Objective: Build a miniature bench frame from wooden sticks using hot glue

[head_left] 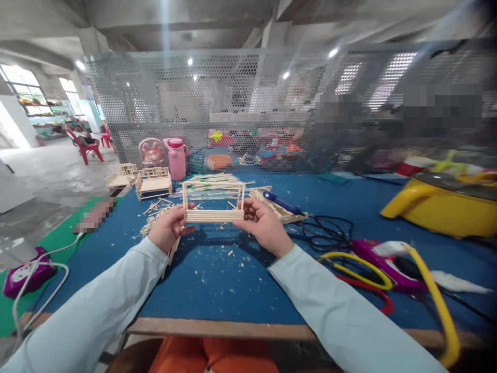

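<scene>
while our left hand (169,228) and right hand (267,226) clasp both ends of the stick frame (213,215), we hold it above the table (217,298), between near and far edges; a pink bottle (177,161) stands by the far edge.

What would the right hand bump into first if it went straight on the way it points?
The little wooden frame: the right hand is holding its end. Past that, maybe the pile of loose sticks, though depth is hard to judge.
</scene>
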`<state>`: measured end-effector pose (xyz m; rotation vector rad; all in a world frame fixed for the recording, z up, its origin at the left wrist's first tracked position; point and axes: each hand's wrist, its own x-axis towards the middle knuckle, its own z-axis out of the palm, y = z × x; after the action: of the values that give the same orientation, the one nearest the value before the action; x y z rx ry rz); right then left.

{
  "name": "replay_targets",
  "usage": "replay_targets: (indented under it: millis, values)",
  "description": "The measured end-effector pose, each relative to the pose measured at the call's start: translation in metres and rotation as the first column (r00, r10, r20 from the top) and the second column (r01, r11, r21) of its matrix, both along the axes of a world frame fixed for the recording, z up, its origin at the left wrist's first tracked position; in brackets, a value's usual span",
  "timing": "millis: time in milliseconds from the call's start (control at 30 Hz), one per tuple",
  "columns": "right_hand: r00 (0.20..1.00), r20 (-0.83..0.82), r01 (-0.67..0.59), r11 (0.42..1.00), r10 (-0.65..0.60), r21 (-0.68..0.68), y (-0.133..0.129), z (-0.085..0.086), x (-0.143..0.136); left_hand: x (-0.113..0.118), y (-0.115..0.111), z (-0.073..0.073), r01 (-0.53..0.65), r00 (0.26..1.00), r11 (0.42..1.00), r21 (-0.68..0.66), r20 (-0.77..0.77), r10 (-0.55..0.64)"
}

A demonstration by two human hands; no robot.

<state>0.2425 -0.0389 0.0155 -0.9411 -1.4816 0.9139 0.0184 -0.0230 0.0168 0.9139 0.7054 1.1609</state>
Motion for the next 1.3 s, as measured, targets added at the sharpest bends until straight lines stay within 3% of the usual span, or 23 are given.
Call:
replay_targets:
  millis: [100,267,367,433,500,567,767,933,1000,1100,1167,1300]
  values:
    - [1.0,0.008,0.019,1.0,-0.019,0.019,-0.002,0.001,-0.002,-0.001,0.0,0.002,-0.022,1.0,0.999,0.025,-0.002,0.022]
    - [0.997,0.075,0.018,1.0,-0.018,0.003,-0.004,0.001,-0.003,0.003,0.003,-0.005,-0.128,0.978,0.987,0.095,-0.156,0.142]
    - [0.99,0.128,-0.034,0.988,0.054,-0.153,-0.004,0.0,0.0,0.002,0.006,-0.01,-0.13,0.937,0.99,0.062,-0.318,0.143]
    - [0.981,0.149,-0.072,0.945,0.125,-0.318,-0.004,-0.001,0.005,-0.005,0.011,-0.01,-0.216,0.839,0.965,0.15,-0.477,0.263]
    - [0.974,0.168,-0.064,0.891,0.154,-0.449,-0.006,-0.001,0.009,-0.016,0.018,-0.007,-0.317,0.652,0.868,0.382,-0.577,0.492]
    - [0.97,0.196,-0.022,0.851,0.146,-0.524,-0.007,-0.001,0.013,-0.03,0.024,-0.001,-0.289,0.473,0.77,0.569,-0.614,0.632]
    - [0.962,0.26,0.089,0.818,0.076,-0.569,-0.007,-0.002,0.014,-0.05,0.028,0.012,-0.133,0.295,0.828,0.545,-0.776,0.558]
    - [0.952,0.299,0.106,0.846,0.066,-0.523,-0.006,-0.005,0.012,-0.049,0.032,0.011,-0.085,0.082,0.741,0.666,-0.736,0.672]
    - [0.939,0.327,0.085,0.849,0.107,-0.522,-0.006,-0.004,0.013,-0.05,0.035,0.009,-0.087,0.077,0.754,0.651,-0.75,0.657]
    - [0.924,0.355,0.07,0.849,0.142,-0.523,-0.007,-0.002,0.014,-0.05,0.035,0.007,-0.028,0.165,0.808,0.588,-0.795,0.584]
    - [0.918,0.364,0.062,0.852,0.155,-0.52,-0.009,0.0,0.014,-0.048,0.034,0.007,-0.003,0.197,0.815,0.58,-0.798,0.569]
    - [0.908,0.382,0.047,0.862,0.174,-0.504,-0.012,0.0,0.012,-0.043,0.031,0.009,-0.028,0.145,0.804,0.594,-0.794,0.591]
